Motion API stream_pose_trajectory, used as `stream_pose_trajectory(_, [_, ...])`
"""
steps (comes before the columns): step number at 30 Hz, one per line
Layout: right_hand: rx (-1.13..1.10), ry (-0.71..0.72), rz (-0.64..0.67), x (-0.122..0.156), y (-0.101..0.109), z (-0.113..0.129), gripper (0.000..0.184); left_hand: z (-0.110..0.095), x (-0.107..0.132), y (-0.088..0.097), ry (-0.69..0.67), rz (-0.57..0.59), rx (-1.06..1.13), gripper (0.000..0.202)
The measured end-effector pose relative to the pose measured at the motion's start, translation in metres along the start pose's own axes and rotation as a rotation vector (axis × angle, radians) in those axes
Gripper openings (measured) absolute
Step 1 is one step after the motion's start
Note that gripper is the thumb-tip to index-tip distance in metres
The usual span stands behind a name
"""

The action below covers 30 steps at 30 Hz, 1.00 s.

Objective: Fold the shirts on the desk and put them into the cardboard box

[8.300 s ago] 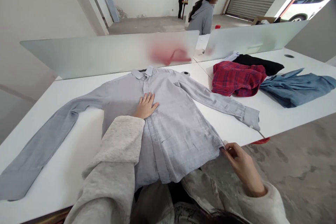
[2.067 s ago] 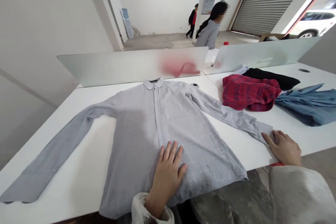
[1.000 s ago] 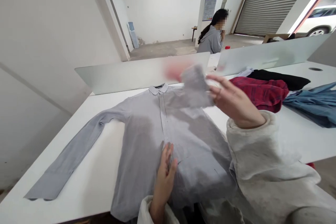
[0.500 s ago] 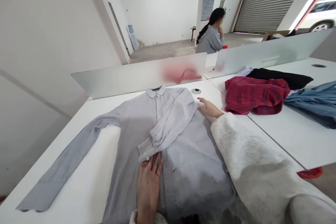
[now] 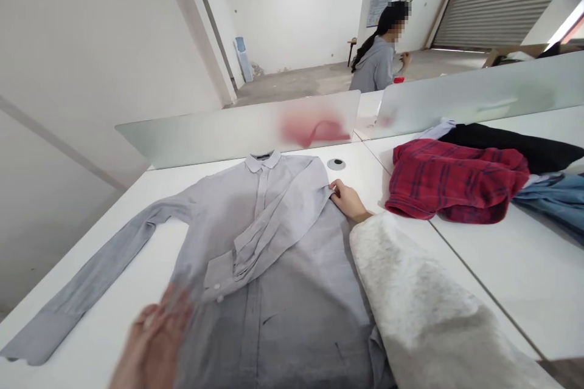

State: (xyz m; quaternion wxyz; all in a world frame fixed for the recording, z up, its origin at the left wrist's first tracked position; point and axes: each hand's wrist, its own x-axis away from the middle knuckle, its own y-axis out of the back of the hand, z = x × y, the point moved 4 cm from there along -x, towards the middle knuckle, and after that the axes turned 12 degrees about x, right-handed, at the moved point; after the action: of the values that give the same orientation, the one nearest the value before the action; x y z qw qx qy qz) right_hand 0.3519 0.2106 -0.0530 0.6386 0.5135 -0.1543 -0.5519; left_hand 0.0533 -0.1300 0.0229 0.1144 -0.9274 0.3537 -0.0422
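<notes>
A grey button-up shirt lies front up on the white table, its collar at the far side. One sleeve is folded diagonally across the chest, with its buttoned cuff near the shirt's middle. The other sleeve stretches out to the left. My right hand pinches the edge of the folded sleeve below the shoulder, fingers closed on the cloth. Over the shirt's left side edge, my left hand is blurred by motion, its fingers extended and holding nothing.
To the right lie a folded red plaid garment, a black garment and blue denim. A frosted divider edges the table's far side. A cable hole sits by the shirt's shoulder. Beyond the divider is a person in grey.
My left hand has moved left, away from the cuff to the shirt's side edge. My right hand has gone from open fingers to pinching the sleeve edge. The view has shifted slightly.
</notes>
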Motion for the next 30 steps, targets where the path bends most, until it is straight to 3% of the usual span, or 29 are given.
stream_pose_trajectory(1, [0.003, 0.002, 0.001, 0.0, -0.001, 0.0, 0.024, -0.021, 0.0, -0.005, -0.001, -0.005, -0.017, 0.012])
stream_pose_trajectory(4, [0.002, 0.01, 0.01, 0.0, -0.003, 0.001, 0.03, -0.076, -0.007, -0.039, -0.12, 0.149, -0.18, 0.004])
stream_pose_trajectory(7, [0.028, 0.015, 0.02, 0.0, -0.003, 0.002, 0.035, -0.088, -0.028, -0.102, -0.258, 0.431, -0.264, 0.018])
stream_pose_trajectory(10, [0.067, 0.003, 0.023, 0.001, 0.0, 0.002, 0.037, -0.044, -0.059, -0.191, -0.287, 0.841, -0.511, 0.03])
stream_pose_trajectory(12, [0.065, -0.007, 0.021, 0.001, 0.002, 0.003, 0.037, 0.001, -0.082, -0.253, -0.3, 0.975, -0.633, 0.029])
stream_pose_trajectory(15, [0.055, -0.012, 0.012, 0.002, 0.004, 0.004, 0.034, 0.065, -0.114, -0.33, -0.293, 0.861, -0.827, 0.029])
stream_pose_trajectory(17, [0.058, -0.007, 0.003, 0.003, 0.005, 0.005, 0.031, 0.096, -0.125, -0.363, -0.292, 0.794, -0.857, 0.03])
stream_pose_trajectory(20, [0.071, -0.002, -0.011, 0.002, 0.003, 0.006, 0.027, 0.126, -0.134, -0.379, -0.309, 0.684, -0.868, 0.032])
stream_pose_trajectory(24, [0.083, 0.006, -0.007, -0.001, -0.002, 0.005, 0.024, 0.148, -0.141, -0.376, -0.358, 0.613, -0.875, 0.034])
stream_pose_trajectory(30, [0.068, -0.006, 0.02, -0.003, -0.004, 0.004, 0.023, 0.162, -0.15, -0.378, -0.426, 0.727, -0.899, 0.028])
